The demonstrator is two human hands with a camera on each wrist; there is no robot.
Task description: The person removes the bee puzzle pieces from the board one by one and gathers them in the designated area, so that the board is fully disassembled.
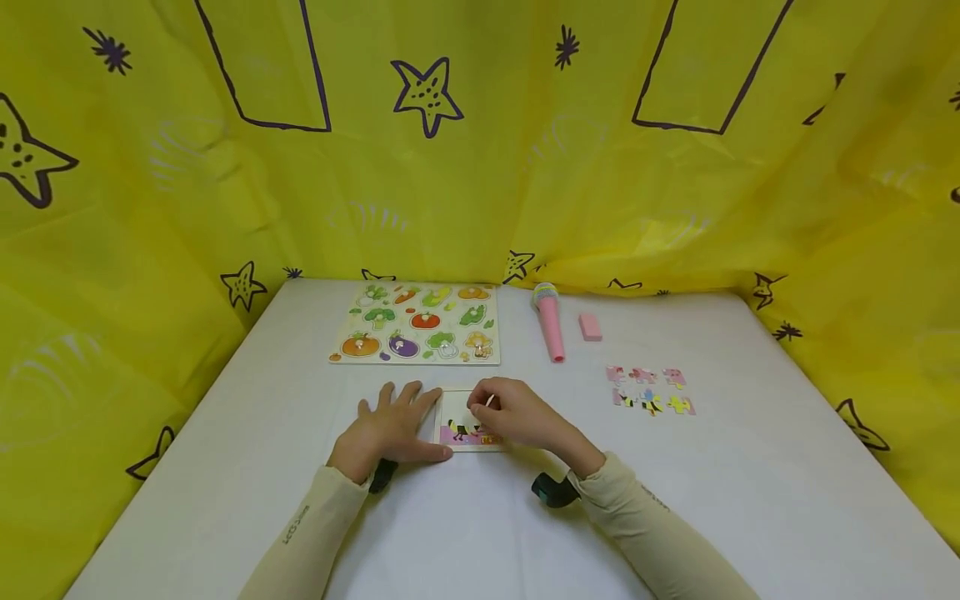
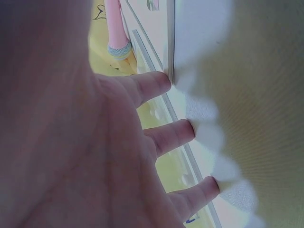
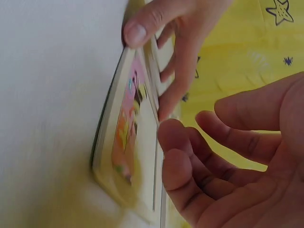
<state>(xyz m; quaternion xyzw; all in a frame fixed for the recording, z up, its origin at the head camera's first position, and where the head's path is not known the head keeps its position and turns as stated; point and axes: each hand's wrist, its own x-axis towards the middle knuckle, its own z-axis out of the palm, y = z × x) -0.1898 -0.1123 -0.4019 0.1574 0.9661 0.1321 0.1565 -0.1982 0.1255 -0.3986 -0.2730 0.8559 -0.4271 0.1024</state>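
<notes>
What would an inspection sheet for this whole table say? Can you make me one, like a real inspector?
Surface: white table, flat-looking.
Job's things: puzzle tray, coloured picture along its near side, white beyond; loose puzzle pieces in two rows off to its right.
Clutter: vegetable board behind the tray; pink microphone lying beside the board; pink block right of the microphone.
Hands: left hand spread, touching the tray's edge; right hand over the tray, fingers curled, no piece visible in it.
Cables: nothing seen.
Surroundings: yellow curtain with drawn stars, behind and at both sides.
</notes>
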